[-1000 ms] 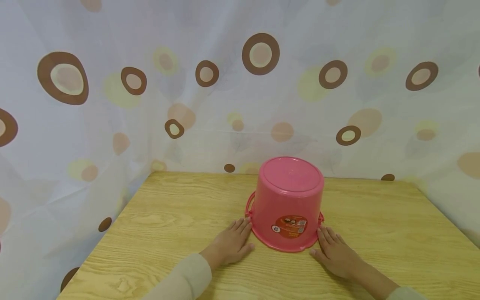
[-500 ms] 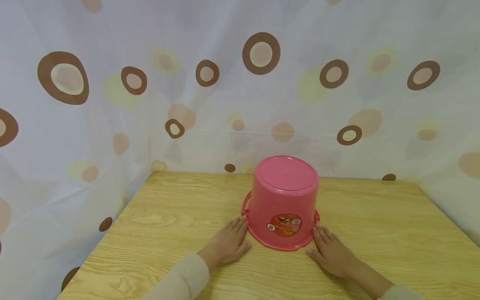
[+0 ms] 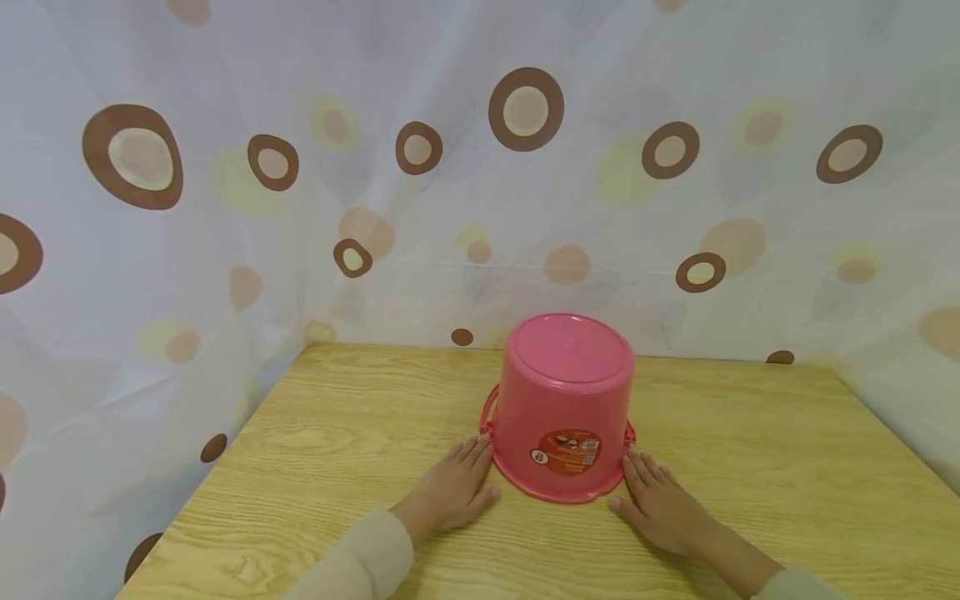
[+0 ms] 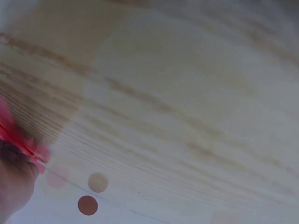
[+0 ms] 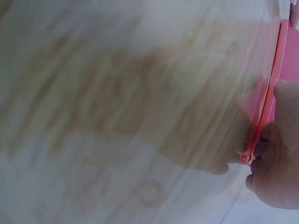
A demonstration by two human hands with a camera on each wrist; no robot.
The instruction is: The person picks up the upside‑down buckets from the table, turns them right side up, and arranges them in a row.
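Pink bucket (image 3: 566, 408) upside down on a wood-grain counter (image 3: 360, 417); left hand (image 3: 452, 490) at its left side, right hand (image 3: 663, 504) at its right, fingers (image 3: 476, 454) straight against the rim (image 3: 555, 497), thumbs (image 3: 483, 500) apart; dotted cloth (image 3: 435, 67) behind

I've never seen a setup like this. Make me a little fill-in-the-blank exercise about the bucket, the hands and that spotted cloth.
1. The pink bucket stands upside ____ on the wooden table.
2. In the head view, the bucket is ____ the left hand on one side and the right hand on the other.
3. The boldest rings on the patterned cloth behind the table are ____ in color.

Missing words: down; between; brown.
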